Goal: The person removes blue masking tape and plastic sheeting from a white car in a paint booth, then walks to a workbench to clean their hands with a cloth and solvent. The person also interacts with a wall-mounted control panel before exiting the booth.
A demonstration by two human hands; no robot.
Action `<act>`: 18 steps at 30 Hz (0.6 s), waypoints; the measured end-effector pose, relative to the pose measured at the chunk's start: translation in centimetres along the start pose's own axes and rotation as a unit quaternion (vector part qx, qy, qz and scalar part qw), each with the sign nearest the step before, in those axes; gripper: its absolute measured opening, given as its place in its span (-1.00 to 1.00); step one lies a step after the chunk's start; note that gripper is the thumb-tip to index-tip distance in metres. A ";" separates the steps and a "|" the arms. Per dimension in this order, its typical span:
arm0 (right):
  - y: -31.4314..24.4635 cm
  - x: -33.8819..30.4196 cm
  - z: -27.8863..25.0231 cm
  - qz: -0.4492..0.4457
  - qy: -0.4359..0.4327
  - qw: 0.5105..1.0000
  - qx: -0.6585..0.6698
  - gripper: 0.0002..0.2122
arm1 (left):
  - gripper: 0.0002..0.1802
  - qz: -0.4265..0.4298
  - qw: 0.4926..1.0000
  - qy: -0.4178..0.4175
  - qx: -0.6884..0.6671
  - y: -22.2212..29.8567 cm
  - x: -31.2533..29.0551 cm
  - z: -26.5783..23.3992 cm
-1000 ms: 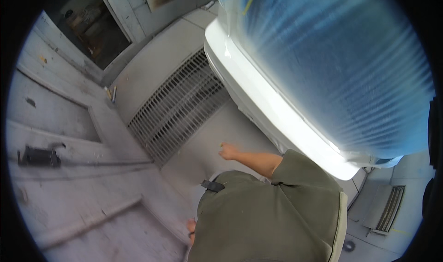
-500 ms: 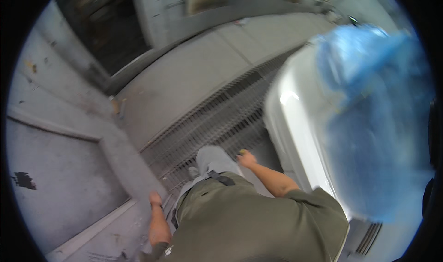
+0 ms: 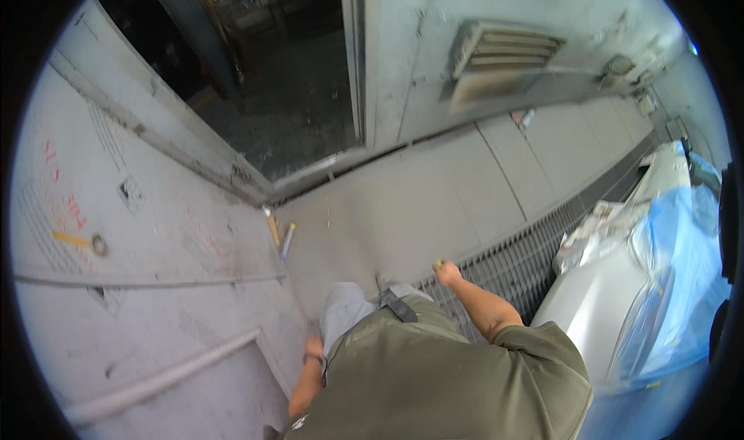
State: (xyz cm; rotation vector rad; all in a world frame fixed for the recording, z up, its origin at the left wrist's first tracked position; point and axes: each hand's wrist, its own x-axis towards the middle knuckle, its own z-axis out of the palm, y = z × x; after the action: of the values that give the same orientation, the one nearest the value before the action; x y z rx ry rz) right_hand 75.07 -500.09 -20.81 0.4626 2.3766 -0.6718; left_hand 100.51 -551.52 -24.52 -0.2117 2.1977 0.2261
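The right hand curls round a small yellow thing, likely so it won't drop; left hand, can't tell.

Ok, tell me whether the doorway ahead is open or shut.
Open: dark floor beyond shows inside the door frame.

From a distance, I watch the right hand grip a small yellow object near floor grating and white bodywork masked with blue film

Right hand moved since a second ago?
Yes, toward the doorway: seen against the floor grating, the right hand has crossed from the far side to the doorway-side edge.
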 end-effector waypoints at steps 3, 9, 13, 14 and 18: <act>-19.0 9.9 -9.6 -0.111 0.033 0.992 0.043 -0.48 | -0.49 -0.114 0.966 -0.040 -0.229 0.7 0.7 2.6; -44.6 26.4 -13.9 -0.226 0.059 0.968 0.090 -0.57 | -0.61 -0.163 0.923 0.005 -0.350 -2.8 13.0 -7.4; -54.6 32.1 -9.4 -0.138 -0.045 0.975 0.166 -0.51 | -0.67 -0.038 0.986 0.156 -0.036 -7.4 23.3 -22.3; -57.4 33.1 -9.3 -0.187 -0.036 0.975 0.112 -0.50 | -0.68 -0.099 0.958 0.211 -0.169 -8.4 25.7 -27.1; -70.2 39.7 -12.2 -0.268 -0.025 0.963 -0.017 -0.49 | -0.69 -0.045 0.576 0.396 -0.714 -12.1 33.3 -43.2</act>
State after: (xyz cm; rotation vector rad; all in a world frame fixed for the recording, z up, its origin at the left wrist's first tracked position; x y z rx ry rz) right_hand 6.51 -543.78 -13.61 -0.2276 2.4708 -0.8595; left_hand 50.29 -575.84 -27.03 -1.5433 2.1551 2.2036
